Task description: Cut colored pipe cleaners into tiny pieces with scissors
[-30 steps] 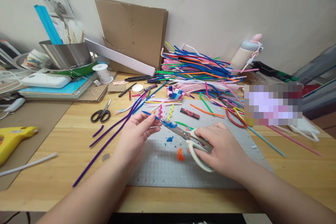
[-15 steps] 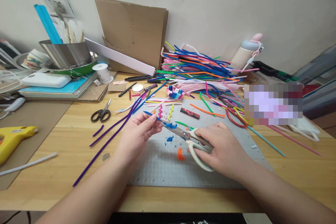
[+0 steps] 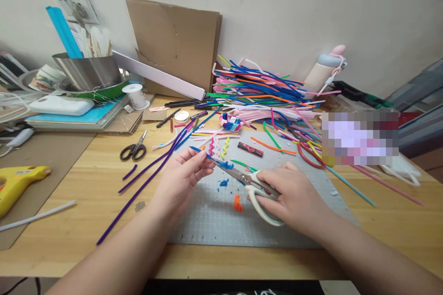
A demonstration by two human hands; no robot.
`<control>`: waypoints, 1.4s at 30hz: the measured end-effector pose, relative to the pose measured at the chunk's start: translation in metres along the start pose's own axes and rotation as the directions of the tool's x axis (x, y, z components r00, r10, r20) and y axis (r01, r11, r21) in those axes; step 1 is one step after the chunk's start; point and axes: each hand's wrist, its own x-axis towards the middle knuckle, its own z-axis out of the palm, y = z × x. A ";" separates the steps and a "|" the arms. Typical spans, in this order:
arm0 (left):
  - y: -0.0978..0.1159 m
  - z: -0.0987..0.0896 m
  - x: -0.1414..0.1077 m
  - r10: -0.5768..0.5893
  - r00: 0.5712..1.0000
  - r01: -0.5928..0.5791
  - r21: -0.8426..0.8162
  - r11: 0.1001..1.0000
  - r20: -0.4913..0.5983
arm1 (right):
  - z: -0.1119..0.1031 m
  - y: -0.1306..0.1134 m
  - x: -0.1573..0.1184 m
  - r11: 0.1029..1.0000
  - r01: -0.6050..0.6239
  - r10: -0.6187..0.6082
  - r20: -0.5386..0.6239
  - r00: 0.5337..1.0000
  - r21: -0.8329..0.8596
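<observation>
Between thumb and fingers, my left hand point(image 3: 187, 168) pinches a short blue pipe cleaner point(image 3: 195, 149). My right hand point(image 3: 292, 193) grips white-handled scissors point(image 3: 256, 190), whose blades point left and meet the pipe cleaner's end near my left fingertips. Blue fuzz point(image 3: 226, 165) clings along the blades. Below them on the grey cutting mat point(image 3: 221, 228) lie a clump of blue trimmings point(image 3: 224, 183) and an orange fuzz clump point(image 3: 238, 203).
Black scissors point(image 3: 134, 147) and long purple pipe cleaners point(image 3: 138, 198) lie to the left, beyond them a yellow glue gun point(image 3: 24, 184). A heap of coloured pipe cleaners point(image 3: 259, 85) lies at the back, near a bottle point(image 3: 321, 71). Red-handled scissors point(image 3: 311, 156) rest right.
Both hands stay in nearly the same place, with the scissor blades still at the blue pipe cleaner. The camera view has shifted very slightly.
</observation>
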 end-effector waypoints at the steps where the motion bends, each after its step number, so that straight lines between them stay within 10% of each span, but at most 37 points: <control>1: 0.000 0.000 0.000 -0.003 1.000 0.003 0.003 1.000 0.001 | 0.000 0.000 0.000 1.000 -0.003 0.003 0.003 1.000 0.000; 24: 0.000 0.001 0.001 0.209 0.970 -0.188 0.163 0.969 -0.122 | 0.000 0.000 0.000 0.996 0.006 -0.012 -0.065 0.998 -0.090; 42: 0.003 0.002 -0.001 0.071 0.981 -0.057 0.082 0.995 -0.178 | 0.003 0.004 -0.001 0.977 0.077 -0.105 -0.133 0.986 -0.200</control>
